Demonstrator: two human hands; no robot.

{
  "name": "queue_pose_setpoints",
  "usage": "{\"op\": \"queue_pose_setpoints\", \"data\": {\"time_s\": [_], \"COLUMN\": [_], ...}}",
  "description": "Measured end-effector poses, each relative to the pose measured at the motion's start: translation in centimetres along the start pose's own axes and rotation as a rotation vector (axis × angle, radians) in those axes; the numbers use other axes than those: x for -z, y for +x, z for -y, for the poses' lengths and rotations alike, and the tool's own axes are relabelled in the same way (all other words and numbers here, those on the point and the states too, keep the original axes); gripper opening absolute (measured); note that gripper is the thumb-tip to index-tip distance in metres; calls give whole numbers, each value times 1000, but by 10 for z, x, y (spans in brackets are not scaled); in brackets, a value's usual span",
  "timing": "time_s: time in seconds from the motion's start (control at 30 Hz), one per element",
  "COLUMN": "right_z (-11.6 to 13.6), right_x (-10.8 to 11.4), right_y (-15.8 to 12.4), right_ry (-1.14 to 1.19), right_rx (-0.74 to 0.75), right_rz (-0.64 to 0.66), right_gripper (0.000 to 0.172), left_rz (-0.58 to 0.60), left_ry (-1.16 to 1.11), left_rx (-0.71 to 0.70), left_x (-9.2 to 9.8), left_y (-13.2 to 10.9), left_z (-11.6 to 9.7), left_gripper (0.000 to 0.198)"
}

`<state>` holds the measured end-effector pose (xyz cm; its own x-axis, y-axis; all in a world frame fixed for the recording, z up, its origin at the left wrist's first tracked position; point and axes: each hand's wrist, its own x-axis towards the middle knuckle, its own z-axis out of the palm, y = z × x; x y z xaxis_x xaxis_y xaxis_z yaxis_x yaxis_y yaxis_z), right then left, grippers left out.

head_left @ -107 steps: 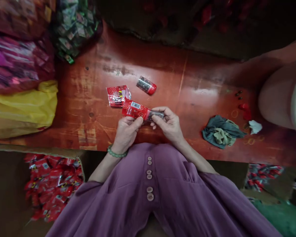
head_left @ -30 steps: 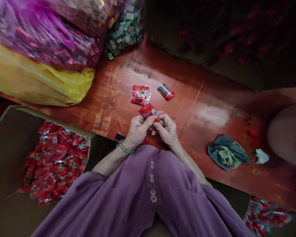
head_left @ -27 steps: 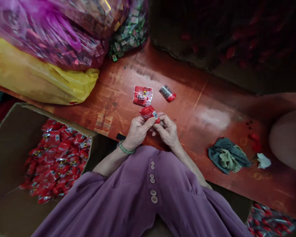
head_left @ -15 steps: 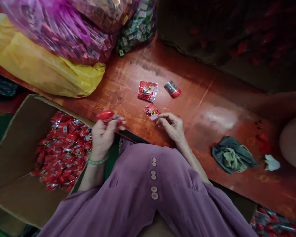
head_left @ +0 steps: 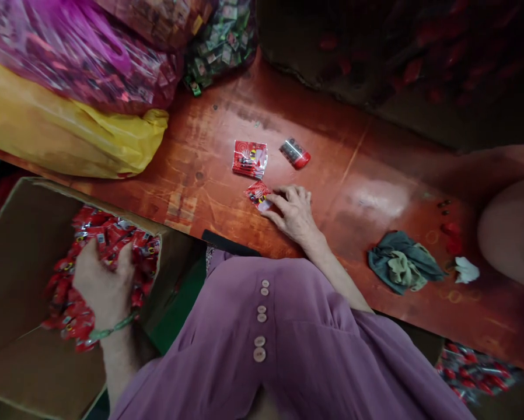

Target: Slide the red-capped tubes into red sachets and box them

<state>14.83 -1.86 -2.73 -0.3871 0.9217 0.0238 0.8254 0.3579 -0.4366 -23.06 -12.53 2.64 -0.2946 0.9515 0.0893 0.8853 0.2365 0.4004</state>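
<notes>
My left hand [head_left: 104, 281], with a green bead bracelet at the wrist, is over the cardboard box [head_left: 14, 233] at left. Its fingers are spread and nothing shows between them. Below it lie several small red packaged items [head_left: 76, 318] in clear wrappers. On the table my right hand [head_left: 293, 214] has thumb and forefinger at the right corner of a red printed packet [head_left: 257, 195], which lies flat. Just behind sits a stack of similar red packets [head_left: 250, 159]. Beside that stack lies a clear cylinder with a red end [head_left: 295, 153] and dark pieces inside.
A yellow bag [head_left: 69, 137], a purple plastic bag [head_left: 139, 76] and a bag of green packets [head_left: 222, 46] stand at the back left. A dark box of red pieces [head_left: 353, 87] is at the back right. A crumpled dark cloth [head_left: 404, 262] lies at right.
My left hand has moved left and down from the table edge to the box and let go of the red packaged item. My right hand has stayed at the red packet; the view has shifted slightly.
</notes>
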Motion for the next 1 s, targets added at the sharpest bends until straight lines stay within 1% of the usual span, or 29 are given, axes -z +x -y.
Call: {"op": "queue_pose_setpoints", "data": {"time_s": [0.03, 0.07, 0.1, 0.13, 0.17, 0.2, 0.27, 0.33, 0.37, 0.43, 0.5, 0.6, 0.67, 0.73, 0.8, 0.87, 0.93, 1.0], "right_z": [0, -1, -1, -2, -3, -5, -7, -10, -11, -14, -16, -20, -25, -35, -52, -77, -106, -136], "right_x": [-2, -4, -6, -8, -10, -12, -14, -13, -12, -9, -4, 7, 18, 33, 51, 72, 92, 108], "right_y": [0, -1, -1, 0, 0, 0, 2, 4, 5, 8, 10, 13, 15, 16, 20, 29, 44, 63], "right_ry": [-7, -10, -11, -9, -7, -2, 17, 55, 79, 129, 181, 251, 304, 343, 312, 191, 37, -82], "right_rx": [-3, -6, -6, -1, 8, 21, 48, 63, 65, 74, 94, 125, 145, 142, 71, -65, -218, -365], "right_rz": [-4, -13, -28, -45, -58, -68, -77, -86, -93, -96, -73, -22, 21, 41, -22, -162, -281, -340], "right_gripper": [35, 32, 30, 29, 28, 26, 24, 24, 24, 24, 25, 24, 25, 27, 27, 25, 22, 21], "left_rz": [-153, -138, -49, -64, -47, 14, 106, 196, 229, 255, 238, 181, 151, 147, 161, 191, 205, 192], "left_ry": [41, 6, -61, -136, -181, -201, -250, -281, -291, -292, -272, -225, -211, -219, -244, -270, -289, -307], "left_rx": [-29, -128, -255, -381, -485, -564, -666, -738, -773, -849, -927, -1021, -1049, -1047, -1021, -976, -938, -939], "left_x": [-10, -21, -34, -47, -61, -75, -100, -118, -124, -132, -135, -139, -141, -144, -146, -148, -150, -152], "left_y": [7, 13, 19, 24, 29, 34, 43, 51, 55, 62, 67, 69, 69, 67, 65, 62, 60, 58], "left_z": [-21, -44, -67, -88, -107, -122, -142, -150, -152, -153, -155, -161, -167, -173, -179, -183, -186, -187], "left_gripper": [41, 40, 38, 34, 32, 31, 31, 35, 37, 39, 37, 32, 27, 23, 17, 11, 7, 17]}}
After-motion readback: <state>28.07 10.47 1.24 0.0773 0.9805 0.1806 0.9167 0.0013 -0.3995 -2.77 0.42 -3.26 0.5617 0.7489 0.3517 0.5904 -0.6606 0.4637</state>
